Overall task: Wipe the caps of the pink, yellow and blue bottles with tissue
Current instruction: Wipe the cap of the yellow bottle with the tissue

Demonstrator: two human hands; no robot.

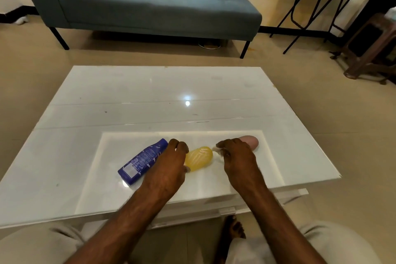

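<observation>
The left hand (171,163) rests curled on the near end of the soft yellow plastic bottle (199,157), gripping it; its cap is hidden. The right hand (237,154) pinches a small white tissue (216,150) at 3 o'clock from the yellow bottle. The dark blue plastic bottle (142,162) lies at 9 o'clock, the pale pink bottle (249,141) at 2 o'clock, all lying flat on the shiny white bench (150,96).
</observation>
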